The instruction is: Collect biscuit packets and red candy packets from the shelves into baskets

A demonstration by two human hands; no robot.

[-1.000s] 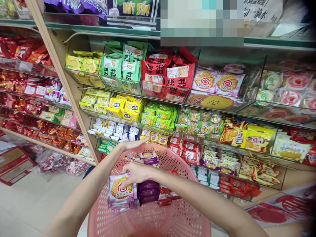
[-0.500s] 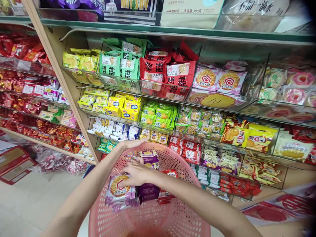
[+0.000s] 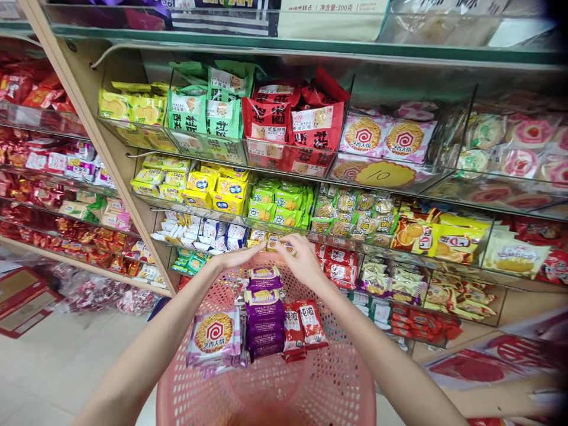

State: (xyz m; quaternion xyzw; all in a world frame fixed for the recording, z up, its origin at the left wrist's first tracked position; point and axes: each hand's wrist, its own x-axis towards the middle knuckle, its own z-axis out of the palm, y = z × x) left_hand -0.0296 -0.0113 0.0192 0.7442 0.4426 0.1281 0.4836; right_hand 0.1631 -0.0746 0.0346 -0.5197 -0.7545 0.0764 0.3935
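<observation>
A pink perforated plastic basket [image 3: 350, 378] stands before me. My left hand [image 3: 239, 258] lies stretched out and open over its far left rim, fingers pointing right. Beyond the far rim, my right hand [image 3: 302, 257] is open, its fingers slightly bent near small yellow cookie packs [image 3: 257, 238] on a low shelf. No item shows in either hand, though some fingertips are hidden. Inside the basket sit round-biscuit packs in pink-white wrappers [image 3: 213, 338], a column of purple soda biscuit packs [image 3: 265, 319], and red-and-white packs [image 3: 310, 322].
Tiered shelves with clear dividers face me, holding green bags [image 3: 208, 109], red bags [image 3: 295, 121] and yellow packs [image 3: 228, 192]. A yellow price tag [image 3: 385, 174] reads 10. To the left are a wooden upright [image 3: 95, 142], red sweets, and a red box [image 3: 24, 302] on the floor.
My right hand has left the packs inside the basket and moved up and right to the far rim. The left hand stays at the rim. The view has shifted slightly.
</observation>
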